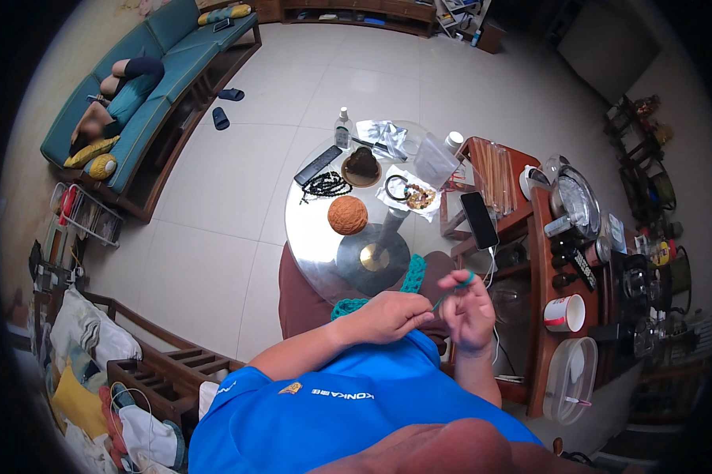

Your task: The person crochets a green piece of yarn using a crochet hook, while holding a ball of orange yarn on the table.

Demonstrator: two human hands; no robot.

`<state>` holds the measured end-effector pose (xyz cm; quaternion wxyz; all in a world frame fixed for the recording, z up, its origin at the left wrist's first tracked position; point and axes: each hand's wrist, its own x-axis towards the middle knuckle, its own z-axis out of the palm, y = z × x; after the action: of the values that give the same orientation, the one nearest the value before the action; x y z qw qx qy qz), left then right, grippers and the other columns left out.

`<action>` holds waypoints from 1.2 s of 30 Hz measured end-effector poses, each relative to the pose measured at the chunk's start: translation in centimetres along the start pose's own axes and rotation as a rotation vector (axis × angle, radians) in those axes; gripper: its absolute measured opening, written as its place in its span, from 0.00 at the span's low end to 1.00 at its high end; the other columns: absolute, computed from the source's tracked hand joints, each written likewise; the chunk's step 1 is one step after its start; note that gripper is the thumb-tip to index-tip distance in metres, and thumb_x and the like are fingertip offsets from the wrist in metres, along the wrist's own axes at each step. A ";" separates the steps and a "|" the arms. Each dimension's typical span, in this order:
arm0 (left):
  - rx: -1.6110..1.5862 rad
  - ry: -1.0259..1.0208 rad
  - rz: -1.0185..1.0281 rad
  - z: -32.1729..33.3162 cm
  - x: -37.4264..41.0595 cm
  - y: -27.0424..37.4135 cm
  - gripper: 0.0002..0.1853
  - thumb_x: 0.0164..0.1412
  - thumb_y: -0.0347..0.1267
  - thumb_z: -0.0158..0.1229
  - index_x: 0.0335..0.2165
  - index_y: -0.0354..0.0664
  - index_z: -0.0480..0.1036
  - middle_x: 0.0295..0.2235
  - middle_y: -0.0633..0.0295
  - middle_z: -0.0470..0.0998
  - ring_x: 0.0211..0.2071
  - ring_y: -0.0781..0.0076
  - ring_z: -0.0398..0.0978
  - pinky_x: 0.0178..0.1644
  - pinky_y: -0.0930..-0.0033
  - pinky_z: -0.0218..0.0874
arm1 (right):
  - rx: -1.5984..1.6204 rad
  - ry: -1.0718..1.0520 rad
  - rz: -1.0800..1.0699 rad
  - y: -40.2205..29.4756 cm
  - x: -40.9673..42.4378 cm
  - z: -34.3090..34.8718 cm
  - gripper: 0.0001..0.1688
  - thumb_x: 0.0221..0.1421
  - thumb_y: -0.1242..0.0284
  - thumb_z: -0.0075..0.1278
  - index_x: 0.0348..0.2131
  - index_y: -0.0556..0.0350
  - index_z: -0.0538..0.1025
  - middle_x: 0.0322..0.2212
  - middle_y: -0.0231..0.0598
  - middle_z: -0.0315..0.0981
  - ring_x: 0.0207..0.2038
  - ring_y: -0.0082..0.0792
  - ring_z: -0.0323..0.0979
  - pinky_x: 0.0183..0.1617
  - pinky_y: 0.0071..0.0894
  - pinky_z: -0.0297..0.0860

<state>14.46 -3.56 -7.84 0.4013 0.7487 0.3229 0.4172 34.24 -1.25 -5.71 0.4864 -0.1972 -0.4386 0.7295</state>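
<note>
My left hand is closed, its fingertips pinched where a strand of green yarn meets them; whether a hook is inside is hidden. The strand runs up to my right hand, looped round a raised finger, with the other fingers partly curled. Beyond my left hand, a strip of green crocheted fabric lies near the glass table's edge. More green yarn work shows beside my left wrist. On the round glass table sits an orange-brown yarn ball.
The table also holds a remote control, dark beads, bracelets on tissue and a spray bottle. At right are a smartphone on a cable and a white mug. A person lies on the teal sofa.
</note>
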 end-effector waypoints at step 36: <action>0.027 -0.065 -0.030 -0.7 -0.6 0.2 0.10 0.66 0.33 0.56 0.32 0.36 0.73 0.27 0.51 0.74 0.29 0.49 0.75 0.34 0.57 0.66 | -0.226 0.046 -0.090 -0.7 0.3 -0.6 0.25 0.70 0.60 0.45 0.53 0.63 0.70 0.40 0.44 0.77 0.21 0.17 0.64 0.26 0.18 0.62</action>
<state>13.66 -3.89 -7.67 0.4075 0.7623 0.3267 0.3822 34.86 -0.61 -5.42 0.5031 -0.2479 -0.5152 0.6481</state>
